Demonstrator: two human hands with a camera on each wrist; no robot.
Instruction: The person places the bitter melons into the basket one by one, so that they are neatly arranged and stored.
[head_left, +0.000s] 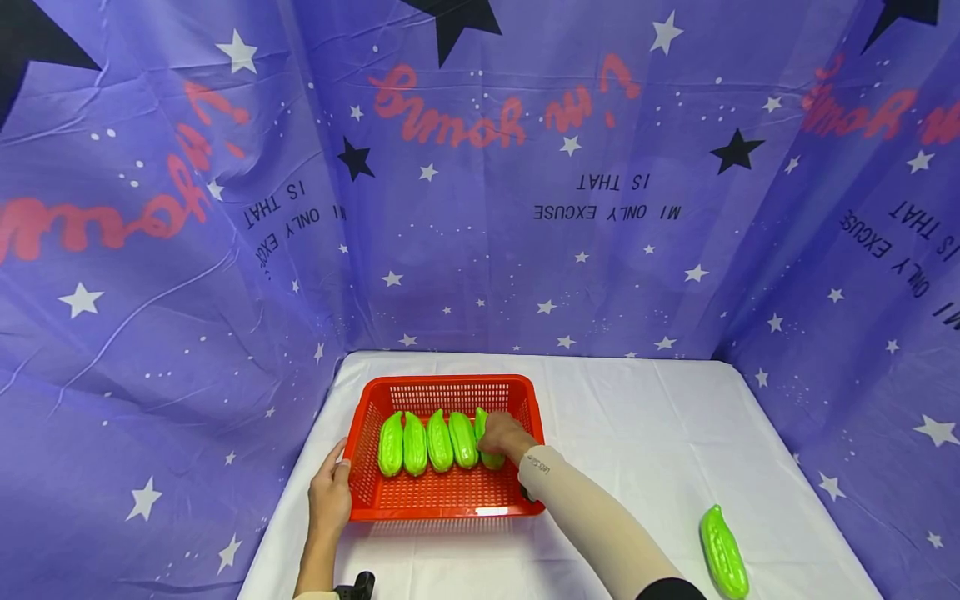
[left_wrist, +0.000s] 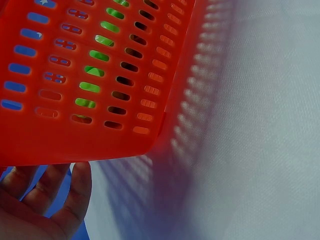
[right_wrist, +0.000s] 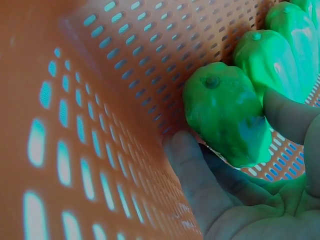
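A red plastic basket (head_left: 420,510) stands on the white table, with several bright green bitter melons (head_left: 438,442) lying side by side in a row inside it. At the left side of the basket, my left hand (head_left: 330,492) grips the rim; in the left wrist view its fingers (left_wrist: 75,195) are at the rim's edge. My right hand (head_left: 504,435) reaches into the basket and holds the rightmost bitter melon (right_wrist: 225,112), thumb on one side and fingers on the other. The hand partly covers that melon in the head view.
One more bitter melon (head_left: 724,553) lies on the white tablecloth (head_left: 630,442) at the front right. Purple curtains (head_left: 480,250) with stars and lettering enclose the table at the back and both sides.
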